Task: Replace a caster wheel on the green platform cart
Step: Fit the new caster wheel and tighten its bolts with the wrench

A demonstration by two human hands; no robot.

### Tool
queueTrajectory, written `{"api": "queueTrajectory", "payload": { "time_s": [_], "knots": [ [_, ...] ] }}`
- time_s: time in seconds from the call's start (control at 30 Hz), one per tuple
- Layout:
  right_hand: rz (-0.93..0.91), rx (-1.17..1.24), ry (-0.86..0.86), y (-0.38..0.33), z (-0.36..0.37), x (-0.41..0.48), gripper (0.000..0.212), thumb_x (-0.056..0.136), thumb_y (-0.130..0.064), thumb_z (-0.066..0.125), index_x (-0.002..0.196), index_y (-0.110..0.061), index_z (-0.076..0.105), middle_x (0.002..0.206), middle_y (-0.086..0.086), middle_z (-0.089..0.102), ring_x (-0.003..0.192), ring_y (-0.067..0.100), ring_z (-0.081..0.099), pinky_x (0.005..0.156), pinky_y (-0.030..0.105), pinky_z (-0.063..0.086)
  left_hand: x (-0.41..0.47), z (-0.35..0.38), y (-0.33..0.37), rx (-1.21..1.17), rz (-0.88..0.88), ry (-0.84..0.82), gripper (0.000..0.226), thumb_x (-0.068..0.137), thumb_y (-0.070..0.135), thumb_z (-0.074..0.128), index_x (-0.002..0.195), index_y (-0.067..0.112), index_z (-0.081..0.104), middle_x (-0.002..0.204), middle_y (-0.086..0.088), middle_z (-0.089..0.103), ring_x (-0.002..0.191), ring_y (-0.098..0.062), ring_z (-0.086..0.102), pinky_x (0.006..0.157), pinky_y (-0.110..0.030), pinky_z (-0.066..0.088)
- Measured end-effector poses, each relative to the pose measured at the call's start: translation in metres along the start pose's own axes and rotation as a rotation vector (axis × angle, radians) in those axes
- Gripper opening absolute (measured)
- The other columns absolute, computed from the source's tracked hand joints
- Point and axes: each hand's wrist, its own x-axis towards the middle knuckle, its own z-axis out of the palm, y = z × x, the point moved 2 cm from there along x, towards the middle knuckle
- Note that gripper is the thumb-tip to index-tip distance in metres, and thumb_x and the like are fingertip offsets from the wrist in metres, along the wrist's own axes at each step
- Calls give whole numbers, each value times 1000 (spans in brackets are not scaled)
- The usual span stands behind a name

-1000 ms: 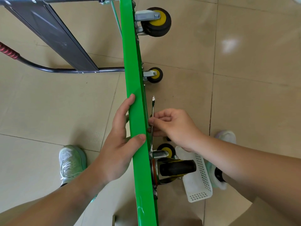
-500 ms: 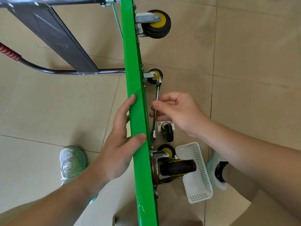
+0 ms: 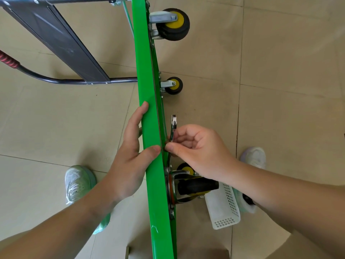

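The green platform cart [image 3: 149, 75] stands on its edge, seen edge-on, its underside facing right. My left hand [image 3: 130, 152] grips the deck's edge, thumb over the top. My right hand [image 3: 197, 148] pinches a silver wrench [image 3: 173, 124] held upright against the underside, its lower end hidden behind my fingers near the nearest caster [image 3: 196, 186], which has a black tyre and steel bracket. Two yellow-hubbed casters [image 3: 174, 24] [image 3: 173, 86] are mounted farther along; another yellow hub [image 3: 185, 168] peeks out just behind my right hand.
A white perforated plastic basket [image 3: 224, 212] lies on the tiled floor under my right forearm. The cart's folded dark handle frame [image 3: 56, 40] stretches to the left. My shoes [image 3: 78, 184] [image 3: 253, 157] stand on either side of the deck.
My right hand has swung the wrench back down toward me along the underside. It now covers the loose caster that lay on the floor half a second ago. The left hand has kept its grip.
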Motion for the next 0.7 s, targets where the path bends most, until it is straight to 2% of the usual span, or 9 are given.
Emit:
{"api": "queueTrajectory", "payload": {
  "time_s": [0.17,0.23,0.33,0.43,0.5,0.6,0.7],
  "knots": [
    [14,6,-6,3,1,11,21,78,-34,79,96,-25,72,89,1,77,83,17,75,79,33,63,0,-1,-1,-3,-6,5,83,80,36,59,155,49,25,157,8,45,136,-18,52,104,-29,50],
    [65,46,16,10,-1,19,13,83,-25,81,94,-25,72,86,2,77,80,18,76,72,30,63,-1,-1,-2,-13,-16,5,84,80,36,59,155,50,25,152,14,49,133,-17,55,99,-28,53],
    [203,87,29,26,-7,34,6,89,-18,77,94,-17,73,85,7,78,81,25,77,71,33,63,-1,-1,-3,-12,-19,5,83,81,35,59,156,49,25,143,28,53,125,-10,59,92,-23,55],
    [389,78,51,46,-10,46,12,90,-21,76,96,-10,73,85,10,78,80,27,77,75,36,64,0,-2,-3,-7,-7,2,80,83,34,59,153,56,27,147,29,49,134,-11,53,94,-17,52],
    [471,91,52,56,-7,51,15,90,-23,77,95,-9,75,85,12,78,79,28,77,76,38,64,0,-4,-3,-2,-1,-6,79,83,34,60,150,63,30,150,27,46,139,-14,49,97,-19,51],
    [475,157,60,58,-6,56,12,90,-20,76,93,-9,75,84,14,78,79,29,77,72,35,63,0,-5,-3,6,-9,-18,79,82,35,60,147,68,30,157,19,41,146,-17,43,105,-24,49],
    [411,228,123,45,-14,61,7,92,-14,73,90,-8,73,77,8,77,76,26,77,66,30,62,1,-4,-2,16,-1,-20,79,82,35,60,147,68,29,155,24,40,144,-11,43,101,-17,48]
  ]
}}
